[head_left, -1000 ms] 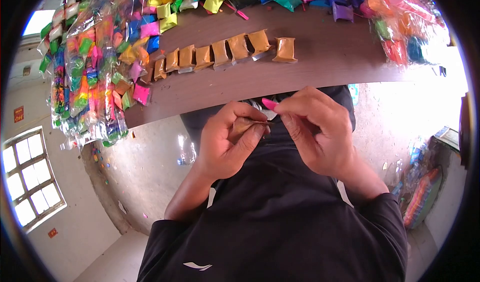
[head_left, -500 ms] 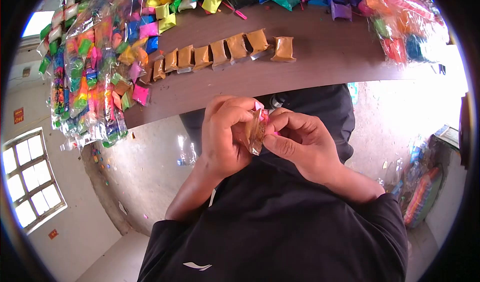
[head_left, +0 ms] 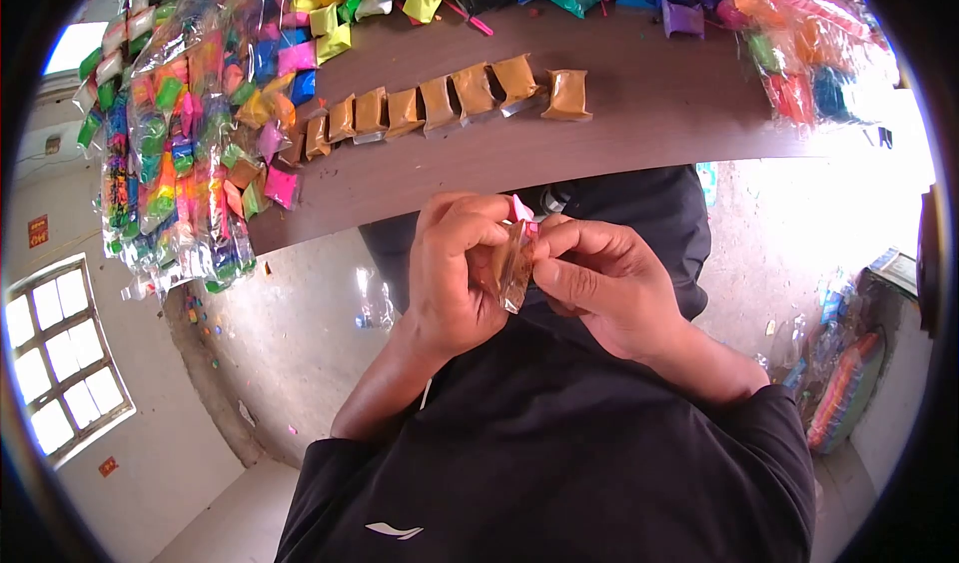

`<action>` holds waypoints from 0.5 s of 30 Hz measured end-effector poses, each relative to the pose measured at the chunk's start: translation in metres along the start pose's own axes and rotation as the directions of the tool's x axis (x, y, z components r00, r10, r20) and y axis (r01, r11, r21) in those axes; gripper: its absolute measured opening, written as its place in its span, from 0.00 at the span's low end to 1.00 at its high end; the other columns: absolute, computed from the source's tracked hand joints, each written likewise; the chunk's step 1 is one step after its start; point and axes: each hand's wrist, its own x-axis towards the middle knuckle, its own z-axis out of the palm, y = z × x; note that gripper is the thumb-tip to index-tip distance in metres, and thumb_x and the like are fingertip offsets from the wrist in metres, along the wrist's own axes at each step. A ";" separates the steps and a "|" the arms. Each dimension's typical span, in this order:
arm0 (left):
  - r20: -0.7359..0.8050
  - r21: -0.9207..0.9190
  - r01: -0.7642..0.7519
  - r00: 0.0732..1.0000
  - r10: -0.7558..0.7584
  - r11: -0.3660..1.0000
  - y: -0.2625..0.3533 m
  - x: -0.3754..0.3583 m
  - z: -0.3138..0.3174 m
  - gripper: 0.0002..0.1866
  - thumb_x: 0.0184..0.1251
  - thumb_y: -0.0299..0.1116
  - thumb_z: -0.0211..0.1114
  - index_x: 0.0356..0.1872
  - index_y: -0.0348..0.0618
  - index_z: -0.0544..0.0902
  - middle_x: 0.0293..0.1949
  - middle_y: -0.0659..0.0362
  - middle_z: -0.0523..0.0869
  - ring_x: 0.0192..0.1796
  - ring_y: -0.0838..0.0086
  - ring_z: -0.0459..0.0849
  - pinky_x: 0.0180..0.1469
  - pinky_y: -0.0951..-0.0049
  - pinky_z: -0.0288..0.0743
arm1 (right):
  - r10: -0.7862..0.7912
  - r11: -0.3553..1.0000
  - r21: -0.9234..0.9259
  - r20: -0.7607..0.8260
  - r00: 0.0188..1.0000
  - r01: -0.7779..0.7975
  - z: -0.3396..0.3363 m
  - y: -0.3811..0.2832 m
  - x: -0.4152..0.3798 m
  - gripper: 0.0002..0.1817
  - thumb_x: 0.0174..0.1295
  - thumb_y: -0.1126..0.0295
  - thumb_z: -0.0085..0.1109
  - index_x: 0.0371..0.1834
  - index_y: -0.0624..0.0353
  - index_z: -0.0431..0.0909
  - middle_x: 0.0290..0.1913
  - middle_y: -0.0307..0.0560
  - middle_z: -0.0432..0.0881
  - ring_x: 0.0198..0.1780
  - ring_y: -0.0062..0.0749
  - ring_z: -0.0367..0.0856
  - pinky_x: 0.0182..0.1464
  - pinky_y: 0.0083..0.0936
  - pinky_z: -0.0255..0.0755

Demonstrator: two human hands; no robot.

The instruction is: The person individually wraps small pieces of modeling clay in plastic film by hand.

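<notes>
My left hand (head_left: 452, 273) is closed round a small clear packet of brown clay (head_left: 512, 275), held up on its edge in front of my chest. My right hand (head_left: 611, 288) pinches at the packet's near side with thumb and forefinger. A small pink piece (head_left: 521, 208) pokes out at the packet's top, between the two hands. On the brown table (head_left: 659, 103) beyond, similar brown clay packets (head_left: 438, 103) stand in a slanting row, and one more packet (head_left: 567, 95) lies just right of it.
Bags of colourful clay packets (head_left: 180, 153) cover the table's left end. Loose bright packets (head_left: 425, 1) line the back, close to a thin pink stick (head_left: 480, 25). Another clear bag (head_left: 814, 53) sits at the right. The table's near edge runs just past my hands.
The pink piece at the packet's top shows more now. My right fingers have shifted slightly along the packet's edge, and the pink bit between them is hidden. My left hand keeps its hold.
</notes>
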 end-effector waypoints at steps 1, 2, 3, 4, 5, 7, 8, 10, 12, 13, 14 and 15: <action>-0.006 0.000 0.009 1.000 -0.009 1.000 0.001 0.000 0.001 0.26 0.68 0.30 0.77 0.54 0.44 0.66 0.49 0.49 0.86 0.48 0.63 0.81 0.54 0.64 0.74 | 0.001 1.000 0.001 0.000 1.000 -0.001 0.002 0.002 0.000 0.05 0.75 0.76 0.64 0.49 0.65 0.85 0.41 0.33 0.81 0.38 0.12 0.73 0.40 0.14 0.66; -0.011 -0.001 0.019 1.000 -0.019 1.000 0.001 0.000 0.001 0.27 0.67 0.31 0.78 0.54 0.45 0.65 0.49 0.49 0.86 0.49 0.63 0.81 0.54 0.64 0.74 | -0.055 0.998 -0.023 0.010 0.998 0.056 0.005 0.004 0.000 0.05 0.74 0.77 0.64 0.49 0.65 0.84 0.42 0.34 0.81 0.41 0.14 0.75 0.44 0.16 0.69; -0.011 0.000 0.020 1.000 -0.020 1.000 0.001 0.001 0.002 0.27 0.67 0.31 0.78 0.54 0.45 0.65 0.49 0.49 0.86 0.49 0.63 0.81 0.54 0.64 0.74 | -0.111 0.993 -0.046 0.021 0.994 0.112 0.006 0.006 0.001 0.06 0.73 0.79 0.65 0.50 0.66 0.84 0.43 0.35 0.81 0.43 0.16 0.77 0.47 0.17 0.72; -0.050 0.004 0.000 0.999 0.000 1.000 0.000 0.002 0.003 0.27 0.63 0.29 0.80 0.53 0.44 0.68 0.48 0.50 0.87 0.46 0.59 0.83 0.51 0.62 0.75 | -0.111 0.993 -0.046 0.021 0.994 0.112 0.005 0.006 0.001 0.06 0.73 0.79 0.65 0.50 0.66 0.84 0.43 0.35 0.81 0.43 0.16 0.77 0.47 0.17 0.72; -0.090 0.009 -0.019 0.996 0.020 1.000 0.000 0.003 0.004 0.28 0.58 0.26 0.82 0.52 0.43 0.71 0.47 0.52 0.88 0.43 0.56 0.84 0.49 0.60 0.76 | -0.090 0.994 -0.050 0.044 0.995 0.093 0.003 0.006 0.001 0.06 0.72 0.80 0.65 0.50 0.66 0.83 0.43 0.35 0.81 0.45 0.17 0.78 0.50 0.18 0.73; -0.095 -0.006 -0.021 0.995 0.021 1.000 -0.001 0.004 0.005 0.28 0.58 0.26 0.82 0.52 0.43 0.71 0.47 0.52 0.88 0.43 0.56 0.84 0.49 0.60 0.76 | -0.070 0.996 -0.055 0.067 0.995 0.073 0.002 0.007 0.001 0.07 0.72 0.81 0.66 0.50 0.67 0.83 0.44 0.36 0.81 0.46 0.18 0.79 0.53 0.20 0.74; -0.102 -0.020 -0.024 0.995 0.022 1.000 -0.001 0.004 0.006 0.28 0.58 0.26 0.82 0.52 0.43 0.71 0.47 0.52 0.88 0.43 0.57 0.84 0.49 0.60 0.76 | -0.090 0.993 -0.071 0.060 0.994 0.094 0.002 0.008 0.001 0.06 0.72 0.81 0.65 0.49 0.67 0.82 0.44 0.36 0.80 0.46 0.18 0.79 0.51 0.19 0.74; -0.058 -0.008 0.019 0.998 -0.019 1.000 0.000 0.001 0.001 0.25 0.64 0.25 0.77 0.52 0.43 0.68 0.49 0.49 0.87 0.47 0.60 0.83 0.52 0.63 0.76 | -0.109 0.990 -0.085 0.053 0.993 0.114 0.002 0.006 -0.001 0.05 0.73 0.81 0.64 0.48 0.67 0.81 0.44 0.36 0.80 0.46 0.17 0.79 0.50 0.19 0.74; -0.018 0.009 0.061 0.998 -0.060 0.998 -0.001 0.000 -0.002 0.23 0.70 0.25 0.72 0.53 0.43 0.65 0.51 0.46 0.85 0.50 0.63 0.81 0.55 0.65 0.75 | 0.028 0.988 -0.147 -0.086 0.996 -0.041 0.004 -0.004 -0.005 0.07 0.74 0.78 0.64 0.50 0.63 0.78 0.43 0.39 0.82 0.41 0.18 0.78 0.46 0.18 0.72; -0.036 0.030 0.052 0.998 -0.051 0.998 -0.005 0.001 -0.003 0.22 0.70 0.23 0.71 0.53 0.43 0.65 0.50 0.45 0.85 0.49 0.63 0.81 0.55 0.65 0.75 | 0.030 0.988 -0.146 -0.082 0.996 -0.042 0.006 -0.006 -0.007 0.07 0.74 0.78 0.64 0.50 0.63 0.78 0.43 0.39 0.82 0.41 0.18 0.78 0.46 0.18 0.72; -0.053 0.051 0.044 0.998 -0.042 0.998 -0.008 0.001 -0.004 0.21 0.71 0.22 0.70 0.53 0.42 0.65 0.50 0.45 0.85 0.48 0.64 0.81 0.54 0.65 0.75 | -0.047 0.966 -0.257 -0.086 0.995 0.023 0.008 -0.006 -0.010 0.07 0.76 0.77 0.61 0.51 0.63 0.75 0.42 0.40 0.82 0.39 0.18 0.78 0.44 0.17 0.72; -0.053 0.057 0.046 0.998 -0.043 0.997 -0.009 0.003 -0.006 0.21 0.71 0.22 0.70 0.53 0.42 0.65 0.50 0.45 0.85 0.48 0.64 0.81 0.54 0.65 0.75 | -0.124 0.927 -0.364 -0.079 0.989 0.087 0.010 -0.006 -0.013 0.07 0.78 0.76 0.58 0.52 0.63 0.71 0.40 0.42 0.83 0.37 0.18 0.79 0.41 0.16 0.72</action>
